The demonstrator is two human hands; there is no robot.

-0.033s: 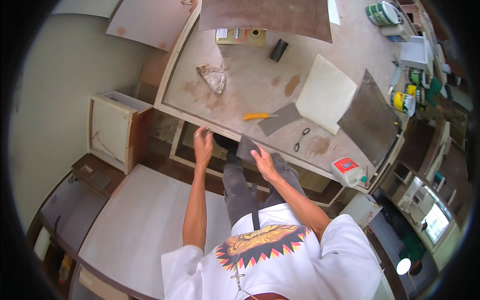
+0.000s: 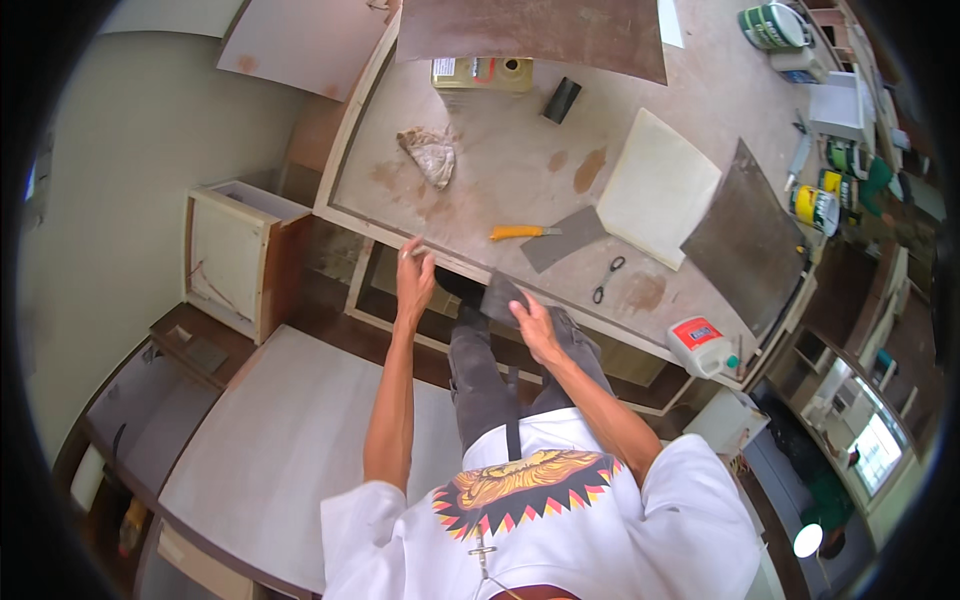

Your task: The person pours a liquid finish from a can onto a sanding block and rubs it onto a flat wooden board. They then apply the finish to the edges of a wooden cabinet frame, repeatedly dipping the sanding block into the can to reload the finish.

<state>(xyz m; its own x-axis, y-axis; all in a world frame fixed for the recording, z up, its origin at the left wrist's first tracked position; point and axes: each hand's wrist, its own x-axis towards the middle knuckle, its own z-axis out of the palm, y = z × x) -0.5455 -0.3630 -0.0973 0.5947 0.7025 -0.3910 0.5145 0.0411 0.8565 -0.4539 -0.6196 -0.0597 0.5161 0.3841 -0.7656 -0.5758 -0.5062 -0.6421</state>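
My left hand [image 2: 416,268] is raised at the front edge of the workbench [image 2: 350,211], its fingers bent around something too small to make out. My right hand [image 2: 535,328] grips a dark grey rectangular sheet [image 2: 500,292], thumb on top, just below that edge. On the bench near it lie an orange-handled blade tool [image 2: 516,232], a grey sheet [image 2: 562,238], black scissors [image 2: 608,279] and a cream sheet [image 2: 655,185]. A crumpled dirty cloth [image 2: 428,155] sits farther left.
Cans [image 2: 772,26], a dark panel [image 2: 742,240], a yellowish container [image 2: 480,73] and a jug [image 2: 698,342] sit on the bench. A box cabinet [image 2: 222,260] stands left; a pale board [image 2: 270,430] lies nearer. Another person in green [image 2: 830,500] is at lower right.
My left hand has moved slightly up and right toward the bench edge. My right hand and its sheet have shifted slightly right. The view has shifted a little.
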